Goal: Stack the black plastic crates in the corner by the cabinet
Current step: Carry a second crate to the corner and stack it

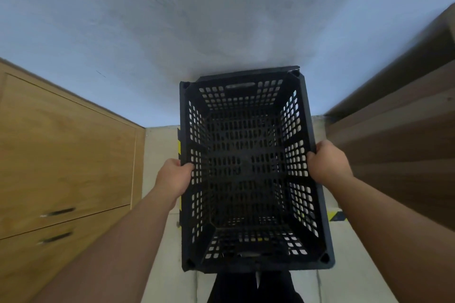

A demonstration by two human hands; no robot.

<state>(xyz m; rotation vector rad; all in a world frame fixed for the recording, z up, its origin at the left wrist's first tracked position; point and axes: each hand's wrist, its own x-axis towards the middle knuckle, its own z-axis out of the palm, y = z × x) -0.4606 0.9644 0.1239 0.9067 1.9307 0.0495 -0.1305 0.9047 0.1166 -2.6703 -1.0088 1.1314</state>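
A black plastic crate [248,167] with perforated walls and an open top fills the middle of the head view, empty inside. My left hand [173,177] grips its left long rim and my right hand [328,163] grips its right long rim, thumbs over the edge. More black plastic [179,134] shows just under the crate's left side, perhaps a second crate, mostly hidden. The crate's far end points at the blue-grey wall [197,19].
A light wooden cabinet [66,155] with two dark handles stands on the left. Brown wooden shelving or boards [398,135] close in on the right. Pale floor tiles [160,152] carry yellow-black tape [336,216]. My dark trouser leg [248,288] shows below the crate.
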